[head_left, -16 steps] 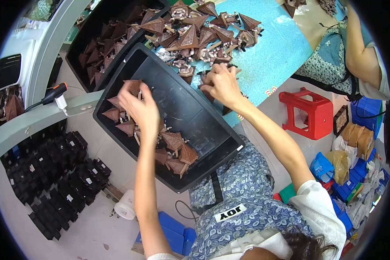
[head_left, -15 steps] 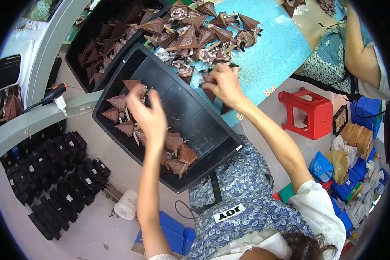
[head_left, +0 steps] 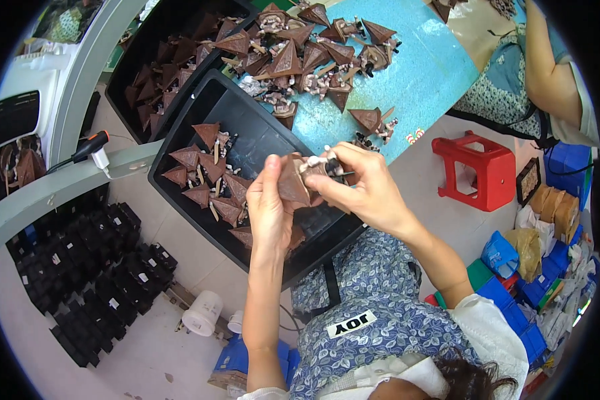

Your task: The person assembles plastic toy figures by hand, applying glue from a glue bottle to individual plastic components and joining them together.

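Note:
A small figurine with a brown pointed top and pale and black parts is between my two hands, above a black tub. My left hand holds its brown side, thumb upright against it. My right hand pinches the pale and black end between thumb and fingers. Part of the figurine is hidden by my fingers. Similar brown figurines lie along the tub's left side, some hidden behind my left hand. On the blue tabletop, two more figurines lie near my right hand.
A heap of figurines covers the table's far left. Behind the tub stands another black bin full of them. A grey metal frame runs along the left. On the right are a red stool and a co-worker's arm.
My right hand has come back from the table's edge with a figurine. My left hand has moved right from over the tub's figurines to meet it, and now both hold it.

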`<action>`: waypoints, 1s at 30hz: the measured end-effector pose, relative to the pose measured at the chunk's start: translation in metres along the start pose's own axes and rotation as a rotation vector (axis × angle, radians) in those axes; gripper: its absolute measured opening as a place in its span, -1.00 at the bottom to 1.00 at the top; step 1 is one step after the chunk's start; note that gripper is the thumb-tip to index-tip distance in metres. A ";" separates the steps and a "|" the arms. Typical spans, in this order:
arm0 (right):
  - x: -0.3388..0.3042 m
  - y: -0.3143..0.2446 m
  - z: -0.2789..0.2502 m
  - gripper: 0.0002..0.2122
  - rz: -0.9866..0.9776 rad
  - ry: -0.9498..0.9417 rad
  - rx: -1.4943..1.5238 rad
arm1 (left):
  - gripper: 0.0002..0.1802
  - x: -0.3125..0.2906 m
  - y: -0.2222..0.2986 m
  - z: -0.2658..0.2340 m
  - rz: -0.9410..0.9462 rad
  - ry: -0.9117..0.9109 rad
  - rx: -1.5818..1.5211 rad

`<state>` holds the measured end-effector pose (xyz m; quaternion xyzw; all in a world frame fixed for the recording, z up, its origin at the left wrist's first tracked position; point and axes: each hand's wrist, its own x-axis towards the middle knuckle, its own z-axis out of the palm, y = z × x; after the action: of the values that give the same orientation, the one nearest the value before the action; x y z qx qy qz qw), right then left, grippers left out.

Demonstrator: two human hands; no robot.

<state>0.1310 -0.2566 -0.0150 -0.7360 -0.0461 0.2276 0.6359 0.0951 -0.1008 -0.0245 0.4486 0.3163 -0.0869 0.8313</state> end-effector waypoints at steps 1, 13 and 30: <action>-0.001 -0.002 0.001 -0.74 0.005 0.005 0.009 | -0.52 -0.003 0.001 0.000 0.007 0.018 -0.016; -0.020 -0.011 0.020 -0.70 -0.057 0.180 -0.094 | -0.45 0.008 -0.022 -0.018 -0.030 0.024 -0.244; -0.044 0.031 0.034 -0.67 -0.341 0.301 -0.435 | -0.56 0.045 -0.015 -0.038 -0.072 0.152 -0.035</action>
<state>0.0711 -0.2468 -0.0351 -0.8620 -0.1215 -0.0090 0.4921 0.1072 -0.0725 -0.0771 0.4276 0.3957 -0.0769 0.8091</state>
